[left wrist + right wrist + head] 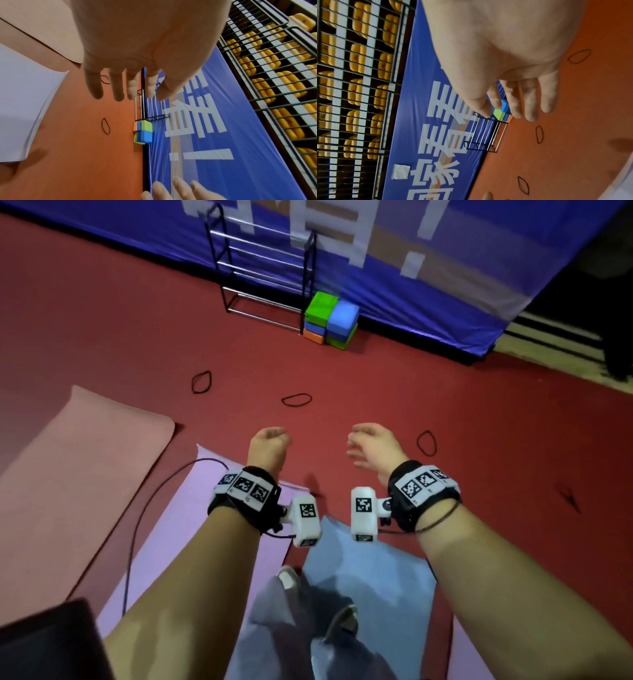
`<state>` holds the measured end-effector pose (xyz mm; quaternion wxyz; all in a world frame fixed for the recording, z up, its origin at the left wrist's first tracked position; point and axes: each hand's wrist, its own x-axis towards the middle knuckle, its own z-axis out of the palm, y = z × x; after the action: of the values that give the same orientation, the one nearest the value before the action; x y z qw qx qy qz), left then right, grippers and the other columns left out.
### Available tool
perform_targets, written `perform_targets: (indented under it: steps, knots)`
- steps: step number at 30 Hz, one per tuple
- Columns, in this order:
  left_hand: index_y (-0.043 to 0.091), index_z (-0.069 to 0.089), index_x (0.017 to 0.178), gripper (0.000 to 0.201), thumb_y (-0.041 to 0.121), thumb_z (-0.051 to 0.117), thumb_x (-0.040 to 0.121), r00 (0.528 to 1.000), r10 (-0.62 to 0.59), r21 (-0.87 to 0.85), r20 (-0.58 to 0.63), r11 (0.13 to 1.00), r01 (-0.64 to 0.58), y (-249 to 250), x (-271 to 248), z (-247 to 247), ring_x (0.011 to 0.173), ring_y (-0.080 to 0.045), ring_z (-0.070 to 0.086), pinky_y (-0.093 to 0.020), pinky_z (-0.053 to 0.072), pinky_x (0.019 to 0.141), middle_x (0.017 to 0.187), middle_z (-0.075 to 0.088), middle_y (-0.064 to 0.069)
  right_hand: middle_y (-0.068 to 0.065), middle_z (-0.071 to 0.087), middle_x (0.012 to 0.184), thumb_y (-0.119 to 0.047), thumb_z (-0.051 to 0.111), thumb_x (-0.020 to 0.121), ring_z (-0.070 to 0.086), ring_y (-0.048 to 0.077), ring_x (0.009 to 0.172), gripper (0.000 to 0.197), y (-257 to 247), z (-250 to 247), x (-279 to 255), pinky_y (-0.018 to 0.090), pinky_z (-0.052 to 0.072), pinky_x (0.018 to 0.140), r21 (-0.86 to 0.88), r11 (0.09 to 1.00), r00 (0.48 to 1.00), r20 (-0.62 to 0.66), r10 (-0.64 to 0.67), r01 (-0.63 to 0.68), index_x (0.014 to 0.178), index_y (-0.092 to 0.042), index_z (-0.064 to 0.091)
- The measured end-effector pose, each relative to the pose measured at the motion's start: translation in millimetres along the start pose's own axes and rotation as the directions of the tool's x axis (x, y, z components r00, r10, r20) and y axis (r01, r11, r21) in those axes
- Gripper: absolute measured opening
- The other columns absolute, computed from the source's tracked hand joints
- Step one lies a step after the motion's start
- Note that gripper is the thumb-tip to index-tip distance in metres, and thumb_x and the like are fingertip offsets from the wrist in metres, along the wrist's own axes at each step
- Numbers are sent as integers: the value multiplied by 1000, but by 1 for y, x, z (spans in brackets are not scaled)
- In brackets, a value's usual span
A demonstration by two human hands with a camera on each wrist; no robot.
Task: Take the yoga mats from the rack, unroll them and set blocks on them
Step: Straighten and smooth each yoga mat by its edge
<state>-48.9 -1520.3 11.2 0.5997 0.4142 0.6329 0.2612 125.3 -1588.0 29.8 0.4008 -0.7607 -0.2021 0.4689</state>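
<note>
Three mats lie unrolled on the red floor: a pink mat (78, 474) at left, a lilac mat (191, 529) in the middle and a blue mat (373, 580) under my feet. A stack of green, blue and orange foam blocks (330, 318) stands beside the bare black rack (263, 268) by the blue banner. My left hand (270, 441) and right hand (371, 441) hover empty above the floor, fingers relaxed and straight. The blocks (143, 132) and rack (486, 136) also show in the wrist views, far beyond the fingers (118, 86).
Several black elastic loops (296, 399) lie scattered on the floor between me and the rack. A blue banner (428, 268) runs along the back, with fenced yellow seats (274, 75) behind it. A black cable (137, 529) trails from my left wrist over the lilac mat.
</note>
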Motion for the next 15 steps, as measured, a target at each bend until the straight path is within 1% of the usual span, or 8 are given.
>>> perform_targets:
  steps: [3, 5, 7, 8, 10, 11, 13, 15]
  knots:
    - [6, 63, 119, 28, 6, 58, 91, 998, -46, -36, -36, 998, 45, 5, 53, 5, 91, -19, 54, -34, 46, 87, 101, 61, -8, 1, 64, 87, -16, 56, 96, 62, 18, 79, 20, -24, 21, 46, 28, 48, 66, -52, 999, 998, 58, 7, -3, 115, -20, 56]
    - [9, 63, 115, 24, 7, 59, 91, 996, -92, -36, -6, 995, 92, 14, 86, 8, 91, -21, 54, -32, 44, 79, 101, 62, -8, 1, 64, 85, -15, 57, 95, 61, 17, 74, 20, -37, 32, 75, 28, 47, 65, -77, 996, 999, 30, 40, -37, 115, -20, 56]
    - [9, 64, 115, 24, 7, 60, 92, 994, -109, -59, 4, 992, 109, 27, 120, 4, 92, -25, 58, -32, 46, 73, 108, 65, -14, 1, 63, 83, -15, 58, 94, 60, 15, 69, 18, -60, 48, 103, 28, 46, 62, -97, 995, 999, 41, 34, -30, 111, -20, 56]
    - [8, 64, 118, 26, 7, 61, 92, 995, -100, -70, -15, 993, 99, 39, 140, -2, 97, -29, 60, -35, 49, 77, 113, 66, -17, 0, 63, 82, -15, 58, 95, 60, 15, 68, 17, -81, 60, 125, 28, 46, 62, -115, 993, 998, 60, 18, -11, 111, -20, 56]
    - [7, 65, 118, 28, 7, 61, 90, 989, -123, -39, -80, 992, 120, 47, 164, -22, 107, -32, 62, -42, 50, 93, 119, 66, -19, 0, 63, 82, -15, 57, 95, 60, 14, 68, 17, -92, 80, 152, 28, 47, 63, -170, 985, 995, 86, 45, -30, 111, -20, 56]
    - [7, 65, 117, 28, 7, 62, 90, 987, -125, -54, -100, 991, 120, 53, 172, -32, 102, -31, 62, -42, 50, 93, 119, 66, -20, 0, 63, 83, -15, 57, 95, 60, 15, 69, 17, -108, 91, 154, 29, 48, 64, -174, 985, 995, 99, 30, -13, 111, -20, 56]
    - [8, 65, 116, 26, 8, 61, 91, 981, -127, -99, -149, 989, 113, 72, 192, -59, 81, -24, 58, -36, 50, 77, 108, 66, -16, 1, 63, 84, -14, 56, 96, 59, 15, 70, 16, -139, 123, 165, 30, 47, 66, -176, 984, 985, 173, -9, 40, 111, -20, 56]
    - [11, 64, 112, 21, 8, 59, 92, 968, -158, -169, -197, 978, 125, 87, 205, -88, 67, -20, 52, -30, 43, 63, 97, 62, -12, 3, 61, 82, -13, 56, 96, 57, 16, 66, 15, -164, 151, 173, 28, 44, 60, -197, 979, 970, 243, -5, 55, 110, -18, 56]
